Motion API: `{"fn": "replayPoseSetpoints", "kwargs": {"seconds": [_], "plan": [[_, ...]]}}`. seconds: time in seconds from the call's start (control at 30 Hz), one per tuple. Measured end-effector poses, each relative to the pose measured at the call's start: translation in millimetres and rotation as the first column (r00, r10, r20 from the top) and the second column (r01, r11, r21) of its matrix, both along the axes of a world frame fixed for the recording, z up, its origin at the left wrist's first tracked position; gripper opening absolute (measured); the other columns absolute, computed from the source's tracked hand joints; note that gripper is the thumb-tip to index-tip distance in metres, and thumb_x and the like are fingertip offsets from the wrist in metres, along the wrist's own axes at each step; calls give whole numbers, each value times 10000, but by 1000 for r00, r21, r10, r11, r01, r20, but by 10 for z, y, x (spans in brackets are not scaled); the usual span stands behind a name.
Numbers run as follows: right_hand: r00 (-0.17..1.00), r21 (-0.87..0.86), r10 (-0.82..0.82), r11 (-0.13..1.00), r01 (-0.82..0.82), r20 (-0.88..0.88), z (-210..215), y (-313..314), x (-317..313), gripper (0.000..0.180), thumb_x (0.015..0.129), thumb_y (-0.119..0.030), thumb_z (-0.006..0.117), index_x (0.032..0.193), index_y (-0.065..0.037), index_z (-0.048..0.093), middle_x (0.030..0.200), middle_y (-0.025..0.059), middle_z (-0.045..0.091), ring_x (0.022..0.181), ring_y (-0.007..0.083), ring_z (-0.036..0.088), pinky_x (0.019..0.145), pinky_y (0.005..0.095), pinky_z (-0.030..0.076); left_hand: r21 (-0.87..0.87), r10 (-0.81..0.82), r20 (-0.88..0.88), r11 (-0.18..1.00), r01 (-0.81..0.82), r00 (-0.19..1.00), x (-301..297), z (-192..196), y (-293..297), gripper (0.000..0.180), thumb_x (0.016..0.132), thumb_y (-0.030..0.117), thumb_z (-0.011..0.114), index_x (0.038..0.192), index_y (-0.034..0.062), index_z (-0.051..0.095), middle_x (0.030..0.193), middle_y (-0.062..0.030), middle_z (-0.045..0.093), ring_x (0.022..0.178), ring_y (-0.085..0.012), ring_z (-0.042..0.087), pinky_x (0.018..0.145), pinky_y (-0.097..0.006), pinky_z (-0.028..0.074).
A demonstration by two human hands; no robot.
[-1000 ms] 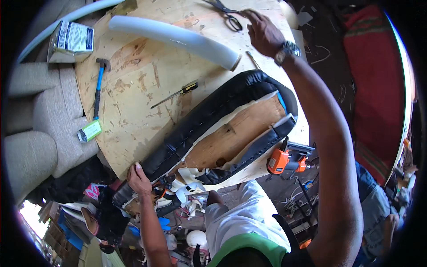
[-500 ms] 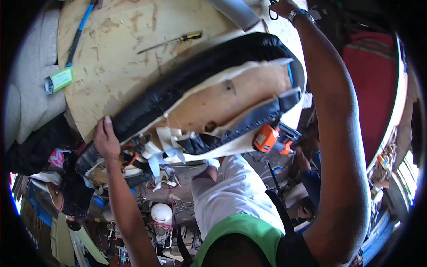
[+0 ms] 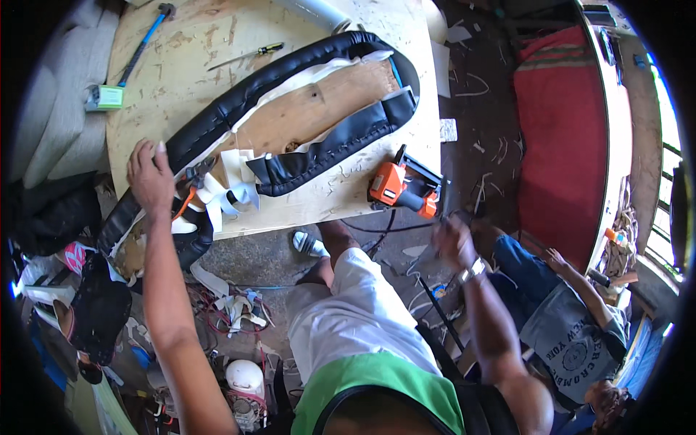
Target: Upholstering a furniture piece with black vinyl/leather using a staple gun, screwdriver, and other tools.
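Note:
A long curved upholstered panel (image 3: pixel 341 101), black padded cover around a bare wooden back, lies slantwise across the table (image 3: pixel 304 210). My left hand (image 3: pixel 152 177) rests over its near-left part, fingers out and thumb apart. Beside that hand sits an orange-handled tool (image 3: pixel 190 197) with a dark head, perhaps pliers, among white and pale strips (image 3: pixel 235 190). My right hand (image 3: pixel 455 243) is off the table's right edge, smeared by motion; its fingers and anything in them cannot be made out. Nearest to it is an orange and black staple gun (image 3: pixel 395 185) on the table's corner.
A screwdriver (image 3: pixel 250 55), a blue-handled hammer (image 3: pixel 145 45), a small green and white box (image 3: pixel 109 97) and a grey roll (image 3: pixel 319 13) lie on the table. A person (image 3: pixel 573 341) sits low at the right. A red panel (image 3: pixel 562 145) stands beyond; scraps litter the floor.
My right hand has swung from the table's far right corner down to its near right side. In the picture, the table and panel have shifted up and left; my left hand stays on the panel.

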State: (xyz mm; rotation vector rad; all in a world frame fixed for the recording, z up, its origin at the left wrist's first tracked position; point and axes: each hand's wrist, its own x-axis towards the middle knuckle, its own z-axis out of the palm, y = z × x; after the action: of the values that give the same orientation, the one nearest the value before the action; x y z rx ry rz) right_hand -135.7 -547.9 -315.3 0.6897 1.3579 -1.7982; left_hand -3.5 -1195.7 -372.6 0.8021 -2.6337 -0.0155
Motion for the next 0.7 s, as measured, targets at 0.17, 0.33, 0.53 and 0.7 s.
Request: {"fn": "replayPoseSetpoints", "kwargs": {"seconds": [0.17, 0.33, 0.53, 0.7], "plan": [[920, 413, 365, 823, -391, 143, 441, 484, 1446, 550, 1066, -547, 465, 897, -51, 633, 736, -20, 536, 559, 95, 414, 509, 256, 325, 263, -196, -347, 918, 296, 917, -366, 436, 1494, 296, 974, 200, 691, 1214, 33, 649, 1238, -152, 676, 1161, -336, 638, 1008, -435, 493], [965, -183, 260, 951, -248, 44, 836, 589, 1136, 633, 1025, -480, 534, 1375, 45, 582, 976, 46, 622, 815, 126, 557, 713, 284, 474, 539, -214, -337, 754, 375, 917, -1150, 454, 2704, 554, 886, 334, 784, 1287, 5, 589, 1210, -231, 672, 1127, -395, 642, 994, -469, 504], [731, 328, 628, 772, -545, -265, 992, 461, -239, 261, 960, -163, 733, 1178, -27, 687, 967, 45, 692, 822, 163, 619, 746, 344, 515, 650, -256, 5, 736, 191, 967, -2051, 183, 3220, 563, 870, 329, 784, 1309, 17, 619, 1256, -191, 678, 1224, -378, 586, 1062, -455, 463], [-76, 903, 917, 368, -222, -393, 1149, 61, -1780, 299, 814, 73, 629, 1079, -35, 716, 894, 90, 702, 757, 212, 607, 671, 336, 488, 632, -283, -109, 720, 286, 953, -2097, 12, 3301, 409, 856, 177, 777, 1245, 103, 674, 1156, -143, 692, 1174, -334, 601, 1008, -452, 476]]}}
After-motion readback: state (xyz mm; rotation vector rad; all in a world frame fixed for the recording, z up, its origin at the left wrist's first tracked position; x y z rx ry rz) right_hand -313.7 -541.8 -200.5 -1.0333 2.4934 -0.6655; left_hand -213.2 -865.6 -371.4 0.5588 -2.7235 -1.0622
